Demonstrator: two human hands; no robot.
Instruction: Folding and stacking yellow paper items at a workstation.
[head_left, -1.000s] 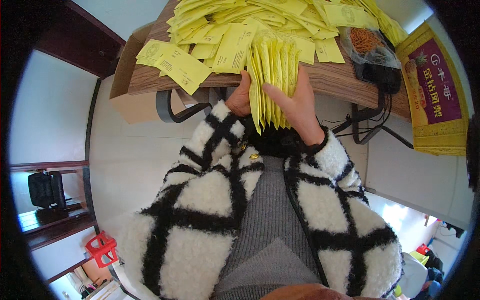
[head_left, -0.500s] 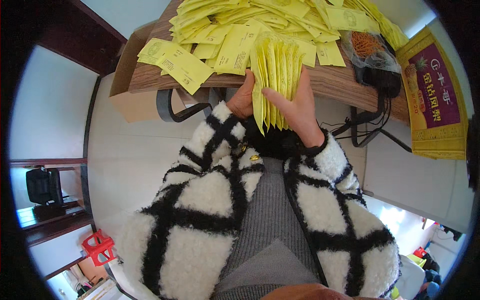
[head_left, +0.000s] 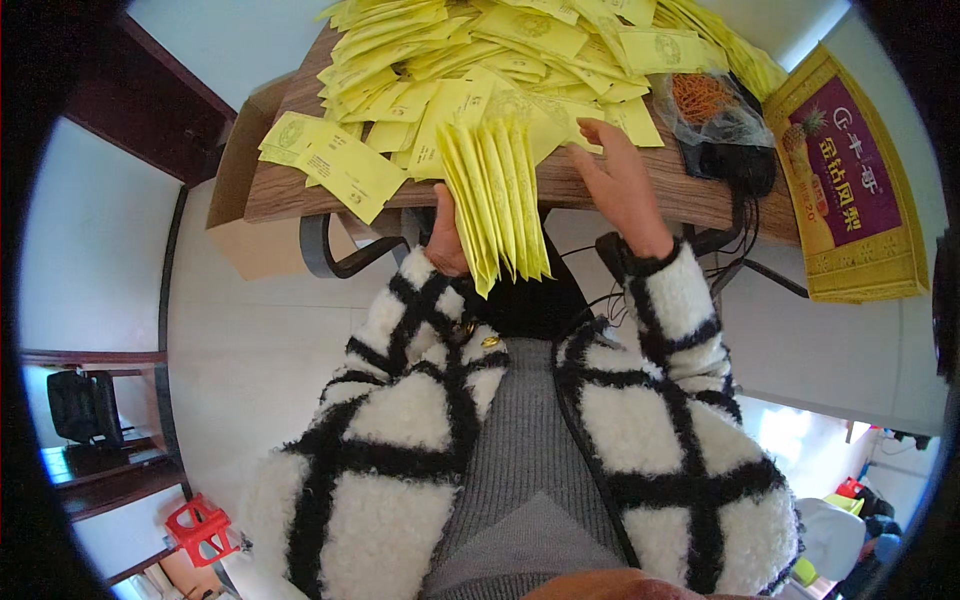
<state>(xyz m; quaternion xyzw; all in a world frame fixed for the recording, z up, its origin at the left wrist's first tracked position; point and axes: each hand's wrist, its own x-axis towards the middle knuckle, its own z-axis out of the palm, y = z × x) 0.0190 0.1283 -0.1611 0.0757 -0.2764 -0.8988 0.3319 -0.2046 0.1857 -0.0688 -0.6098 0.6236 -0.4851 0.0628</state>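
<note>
My left hand (head_left: pixel 445 240) grips a fanned stack of yellow paper packets (head_left: pixel 497 205), held upright at the near edge of a wooden table (head_left: pixel 590 190). My right hand (head_left: pixel 618 180) is off the stack, fingers spread, reaching over the table edge toward the loose yellow packets (head_left: pixel 480 60) heaped across the tabletop. One yellow packet (head_left: pixel 335 165) hangs over the table's left front edge. Both arms wear fluffy white sleeves with black stripes.
A clear bag of orange rubber bands (head_left: pixel 705 100) lies on a black object at the table's right. A purple and gold box (head_left: pixel 850 190) stands to the right. A cardboard box (head_left: pixel 250 220) sits left of the table. Cables hang under the table. A red stool (head_left: pixel 200 530) stands lower left.
My right hand has let go of the fanned stack and moved right and forward onto the table. The left hand alone now holds the stack.
</note>
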